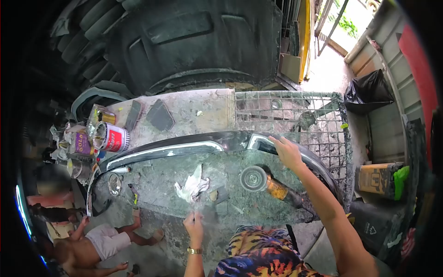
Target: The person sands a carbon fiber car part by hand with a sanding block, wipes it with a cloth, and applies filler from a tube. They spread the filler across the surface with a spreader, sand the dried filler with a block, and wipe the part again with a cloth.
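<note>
A long curved dark car body part [180, 140], like a bumper lip, lies across the table with pale sanded strips along its face. My right hand [287, 151] rests on its right section, fingers stretched out over the edge of a white-bordered opening. Down at the table's near edge, my left hand [194, 226] is closed with fingertips pinched together; what they hold, if anything, I cannot make out. Just beyond it lies a crumpled white rag [191, 184]. A dark sanding pad [220, 194] sits beside the rag. Between my hands is an orange angle grinder [277, 188] with a round disc.
Paint cans [114, 137] crowd the table's left end. A metal grid [318, 124] forms the right side. Behind stands a large dark car hood [194, 41]. At lower left, another person [94, 244] is near the part's left end. A cardboard box [379, 177] stands right.
</note>
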A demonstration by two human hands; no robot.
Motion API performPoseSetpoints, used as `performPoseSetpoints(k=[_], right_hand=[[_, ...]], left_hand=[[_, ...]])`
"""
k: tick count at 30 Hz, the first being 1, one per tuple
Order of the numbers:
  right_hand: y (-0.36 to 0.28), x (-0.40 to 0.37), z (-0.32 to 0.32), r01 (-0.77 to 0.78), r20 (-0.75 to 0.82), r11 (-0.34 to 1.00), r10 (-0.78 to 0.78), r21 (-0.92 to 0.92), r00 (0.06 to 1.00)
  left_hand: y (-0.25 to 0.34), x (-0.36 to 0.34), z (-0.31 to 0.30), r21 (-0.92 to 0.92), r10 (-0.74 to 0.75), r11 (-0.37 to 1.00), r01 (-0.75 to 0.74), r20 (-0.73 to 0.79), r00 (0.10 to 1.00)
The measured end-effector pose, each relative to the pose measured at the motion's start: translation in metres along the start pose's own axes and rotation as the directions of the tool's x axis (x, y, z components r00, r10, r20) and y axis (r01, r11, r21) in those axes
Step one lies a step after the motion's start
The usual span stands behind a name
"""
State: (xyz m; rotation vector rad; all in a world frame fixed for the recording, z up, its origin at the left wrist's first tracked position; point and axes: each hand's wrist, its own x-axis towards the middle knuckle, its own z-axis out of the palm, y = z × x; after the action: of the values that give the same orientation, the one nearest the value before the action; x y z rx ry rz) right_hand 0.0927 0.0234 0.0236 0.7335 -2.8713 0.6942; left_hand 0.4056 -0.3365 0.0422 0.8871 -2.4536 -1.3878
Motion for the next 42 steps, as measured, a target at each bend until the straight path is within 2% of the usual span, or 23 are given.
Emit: performPoseSetpoints(k=[2,3,5,6,8,9,10,13,15,17,19,21,23,25,29,31,33,35,36,38,39,41,42], right_hand=[[-0.001,-0.002,-0.007,-0.146,0.129,0.984,0.133,0.099,0.983],[-0.003,-0.006,-0.015,-0.140,0.112,0.985,0.128,0.103,0.985],[-0.007,-0.020,-0.032,-0.224,0.054,0.932,0.217,0.286,0.975],[-0.008,-0.030,-0.038,-0.217,0.034,0.932,0.216,0.289,0.976],[-0.009,-0.059,-0.044,-0.218,-0.141,0.814,0.342,0.538,0.929],[-0.013,-0.078,-0.053,-0.212,-0.148,0.812,0.341,0.543,0.928],[-0.019,-0.101,-0.065,-0.270,-0.126,0.766,0.414,0.583,0.902],[-0.044,-0.168,-0.082,-0.338,-0.057,0.556,0.573,0.759,0.817],[-0.058,-0.219,-0.078,-0.358,-0.026,0.505,0.605,0.786,0.796],[-0.069,-0.268,-0.058,-0.317,-0.092,0.634,0.525,0.705,0.846],[-0.094,-0.299,-0.056,-0.287,-0.092,0.814,0.382,0.506,0.920],[-0.135,-0.305,-0.058,-0.462,0.123,0.740,0.465,0.489,0.877],[-0.167,-0.291,-0.055,-0.472,0.170,0.738,0.450,0.481,0.877],[-0.195,-0.270,-0.044,-0.497,0.222,0.734,0.447,0.463,0.866],[-0.240,-0.193,0.000,-0.317,0.163,0.843,0.272,0.434,0.948],[-0.263,-0.141,0.020,-0.402,0.303,0.805,0.289,0.436,0.908],[-0.270,-0.105,0.063,-0.294,0.277,0.896,0.205,0.333,0.939],[-0.273,-0.083,0.095,-0.279,0.314,0.910,0.180,0.307,0.932],[-0.275,-0.078,0.098,-0.306,0.321,0.910,0.212,0.280,0.923],[-0.279,-0.069,0.095,-0.243,0.400,0.965,0.184,0.102,0.898],[-0.279,-0.064,0.091,-0.264,0.405,0.962,0.213,0.074,0.889],[-0.278,-0.045,0.078,-0.193,0.307,0.979,0.165,0.063,0.937],[-0.280,-0.023,0.064,-0.229,0.367,0.971,0.187,0.075,0.911]], left_hand=[[-0.016,-0.025,-0.012,0.000,-0.027,1.000,0.027,-0.018,0.999],[-0.025,-0.037,-0.018,0.008,-0.032,0.999,0.032,-0.035,0.999],[-0.034,-0.068,-0.034,0.016,-0.020,1.000,0.021,-0.053,0.998],[-0.036,-0.083,-0.041,0.024,0.020,1.000,-0.017,-0.096,0.995],[-0.046,-0.109,-0.054,0.031,0.068,0.997,-0.065,-0.141,0.988],[-0.055,-0.121,-0.066,0.094,0.019,0.996,-0.010,-0.100,0.995],[-0.061,-0.129,-0.075,0.161,-0.033,0.986,0.042,-0.061,0.998],[-0.067,-0.136,-0.087,0.215,-0.045,0.975,0.046,-0.011,0.999],[-0.055,-0.124,-0.087,0.228,0.142,0.964,-0.139,0.004,0.990],[-0.013,-0.105,-0.087,0.161,0.249,0.956,-0.246,0.003,0.968],[-0.004,-0.072,-0.085,0.195,0.358,0.918,-0.344,-0.038,0.933],[-0.008,-0.027,-0.088,0.280,0.358,0.902,-0.329,-0.059,0.932],[-0.021,0.034,-0.090,0.307,0.471,0.851,-0.426,-0.089,0.878],[-0.030,0.097,-0.098,0.324,0.479,0.842,-0.430,-0.084,0.874],[-0.055,0.235,-0.109,0.287,0.461,0.848,-0.446,0.019,0.887],[-0.057,0.291,-0.102,0.298,0.519,0.815,-0.497,0.005,0.855],[-0.062,0.325,-0.093,0.390,0.512,0.792,-0.469,-0.009,0.859],[-0.064,0.353,-0.083,0.356,0.532,0.785,-0.507,0.032,0.846],[-0.070,0.368,-0.076,0.331,0.528,0.791,-0.515,0.056,0.847],[-0.069,0.391,-0.066,0.316,0.529,0.790,-0.526,0.085,0.845],[-0.072,0.401,-0.059,0.314,0.535,0.788,-0.530,0.079,0.841],[-0.080,0.417,-0.045,0.217,0.479,0.851,-0.477,0.048,0.876],[-0.085,0.422,-0.040,0.149,0.427,0.893,-0.424,0.011,0.904]])
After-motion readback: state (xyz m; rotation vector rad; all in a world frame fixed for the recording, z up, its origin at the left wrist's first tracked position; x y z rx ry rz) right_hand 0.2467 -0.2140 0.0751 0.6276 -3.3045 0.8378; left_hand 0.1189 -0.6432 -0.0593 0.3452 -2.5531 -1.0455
